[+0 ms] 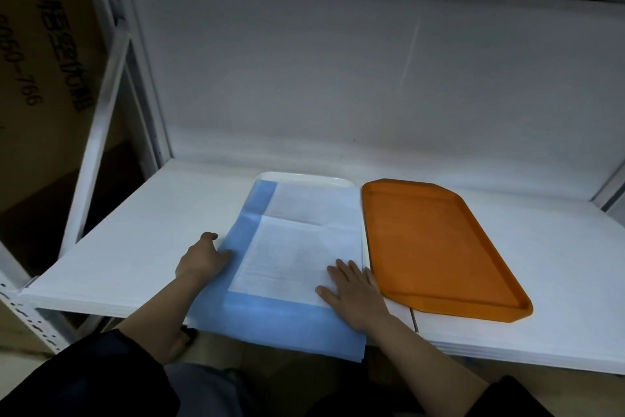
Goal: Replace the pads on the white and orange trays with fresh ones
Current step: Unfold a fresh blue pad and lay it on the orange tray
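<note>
Hands (280, 274) on blue-bordered pad (291, 247)

The light was dim and cool, spreading evenly over the white shelf (142, 230) ahead of both hands, with no glare and only a soft shadow under the shelf's near edge. Beyond the left hand (203, 259) the cardboard box (40, 78) sat in deep gloom with its print smeared by blur, and the dark sleeves (84, 379) below the wrists were nearly black. Wide-angle distortion bowed the shelf frame (101, 112) and edges outward at both sides, while the orange tray (439, 247) beside the right hand (355, 291) was reasonably sharp though slightly soft and grainy.
</note>
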Available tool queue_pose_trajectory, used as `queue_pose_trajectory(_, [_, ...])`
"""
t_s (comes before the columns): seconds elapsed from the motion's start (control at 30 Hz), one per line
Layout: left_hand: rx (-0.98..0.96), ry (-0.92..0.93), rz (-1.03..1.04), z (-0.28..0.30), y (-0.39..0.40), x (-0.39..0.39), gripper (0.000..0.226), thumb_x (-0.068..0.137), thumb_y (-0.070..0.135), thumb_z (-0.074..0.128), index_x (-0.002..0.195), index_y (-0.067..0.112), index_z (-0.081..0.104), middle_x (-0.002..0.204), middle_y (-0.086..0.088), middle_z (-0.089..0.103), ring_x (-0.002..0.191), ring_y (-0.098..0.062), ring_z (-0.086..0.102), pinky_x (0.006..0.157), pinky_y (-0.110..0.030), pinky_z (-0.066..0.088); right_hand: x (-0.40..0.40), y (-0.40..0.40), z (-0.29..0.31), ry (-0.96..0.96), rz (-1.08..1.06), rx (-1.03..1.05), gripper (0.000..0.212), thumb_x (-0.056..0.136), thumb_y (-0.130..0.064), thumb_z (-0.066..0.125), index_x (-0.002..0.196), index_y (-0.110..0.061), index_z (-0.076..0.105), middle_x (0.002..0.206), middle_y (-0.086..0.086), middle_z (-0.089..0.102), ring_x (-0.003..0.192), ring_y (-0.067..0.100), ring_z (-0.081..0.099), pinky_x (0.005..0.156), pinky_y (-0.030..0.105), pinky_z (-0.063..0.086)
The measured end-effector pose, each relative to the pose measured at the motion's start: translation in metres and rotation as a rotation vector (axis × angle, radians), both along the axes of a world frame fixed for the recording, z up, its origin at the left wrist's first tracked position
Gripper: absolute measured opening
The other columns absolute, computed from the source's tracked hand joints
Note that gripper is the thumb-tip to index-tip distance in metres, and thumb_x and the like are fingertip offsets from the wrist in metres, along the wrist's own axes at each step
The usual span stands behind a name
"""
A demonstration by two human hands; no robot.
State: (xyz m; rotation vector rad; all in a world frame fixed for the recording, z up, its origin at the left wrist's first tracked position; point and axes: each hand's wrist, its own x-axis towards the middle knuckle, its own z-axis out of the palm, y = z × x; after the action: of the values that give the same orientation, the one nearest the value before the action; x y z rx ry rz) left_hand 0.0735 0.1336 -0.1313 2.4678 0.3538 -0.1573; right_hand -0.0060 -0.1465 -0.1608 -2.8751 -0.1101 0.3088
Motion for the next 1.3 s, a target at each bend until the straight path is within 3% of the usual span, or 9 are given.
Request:
queue_pose_trajectory(0.1, [0.124,0.028,-0.021,0.001,0.002,-0.005,0.059,0.089,0.028,0.053,0.143,0.021,0.030,0.127,-0.009,0.056,0.114,-0.030,0.054,0.086,-0.035,0.042,-0.004,-0.002,0.004,-0.110,-0.050,0.178,0.053,0.100,-0.047,0.031,0.147,-0.022,0.029,0.156,-0.002,0.023,0.145,0.015,0.015,0.117,0.029,0.007])
queue_pose_trajectory(0.23, [0.127,0.059,0.003,0.001,0.006,-0.013,0.059,0.089,0.029,0.054,0.142,0.018,0.032,0.135,-0.012,0.043,0.121,-0.033,0.048,0.094,-0.040,0.042,-0.004,-0.003,0.014,-0.178,-0.268,0.533,0.043,0.100,-0.018,0.041,0.143,-0.016,0.035,0.148,0.003,0.036,0.134,0.015,0.034,0.111,0.023,0.023])
queue_pose_trajectory(0.5, [-0.156,0.167,0.019,-0.002,0.004,-0.018,0.065,0.088,0.032,0.060,0.137,0.000,0.033,0.134,-0.018,0.047,0.119,-0.035,0.049,0.092,-0.038,0.043,0.018,-0.014,0.040,0.069,-0.718,1.095,0.038,0.096,-0.013,0.043,0.134,-0.012,0.045,0.135,0.010,0.048,0.117,0.028,0.049,0.097,0.038,0.042])
queue_pose_trajectory(0.6, [-0.285,0.197,0.051,-0.004,0.008,-0.015,0.071,0.085,0.030,0.067,0.137,-0.005,0.033,0.136,-0.018,0.046,0.120,-0.034,0.049,0.096,-0.040,0.043,0.016,-0.019,0.047,0.132,-0.785,1.066,0.012,0.095,-0.010,0.043,0.085,-0.008,0.050,0.086,0.008,0.048,0.078,0.022,0.047,0.073,0.033,0.041])
queue_pose_trajectory(0.77, [-0.116,0.207,0.034,-0.002,0.006,-0.017,0.059,0.088,0.026,0.064,0.132,-0.007,0.044,0.136,-0.021,0.047,0.123,-0.034,0.046,0.096,-0.036,0.038,0.007,-0.032,0.043,0.052,-0.710,0.970,0.029,0.090,-0.010,0.046,0.063,-0.015,0.036,0.063,0.005,0.037,0.053,0.017,0.033,0.052,0.025,0.027])
queue_pose_trajectory(0.87, [-0.029,0.217,0.038,0.001,0.011,-0.021,0.063,0.087,0.040,0.061,0.131,-0.003,0.046,0.134,-0.019,0.050,0.122,-0.033,0.048,0.097,-0.037,0.037,-0.004,-0.036,0.043,0.053,-0.625,0.813,0.018,0.094,-0.020,0.046,0.076,-0.017,0.044,0.063,0.004,0.050,0.050,0.016,0.048,0.043,0.022,0.034])
queue_pose_trajectory(1.03, [-0.092,0.223,0.043,0.007,0.011,-0.019,0.057,0.086,0.045,0.061,0.117,-0.003,0.056,0.120,-0.017,0.059,0.101,-0.028,0.053,0.082,-0.032,0.036,-0.013,-0.038,0.043,0.192,-0.461,0.358,0.029,0.097,-0.040,0.039,0.100,-0.013,0.049,0.077,0.005,0.072,0.061,0.017,0.067,0.068,0.031,0.056])
queue_pose_trajectory(1.2, [-0.212,0.285,0.021,0.015,0.011,-0.016,0.053,0.081,0.033,0.070,0.120,0.000,0.056,0.115,-0.013,0.058,0.098,-0.026,0.053,0.084,-0.035,0.041,-0.022,-0.031,0.053,0.388,-0.537,0.645,0.027,0.094,-0.037,0.053,0.094,-0.010,0.051,0.083,0.012,0.069,0.059,0.019,0.066,0.047,0.021,0.047])
queue_pose_trajectory(1.3, [-0.237,0.365,0.025,0.015,0.016,-0.027,0.029,0.080,0.024,0.070,0.101,0.006,0.063,0.102,-0.011,0.066,0.094,-0.026,0.063,0.077,-0.031,0.052,-0.025,-0.036,0.054,0.392,-0.595,0.856,0.021,0.092,-0.030,0.059,0.099,-0.011,0.054,0.080,0.006,0.065,0.066,0.015,0.061,0.051,0.021,0.045])
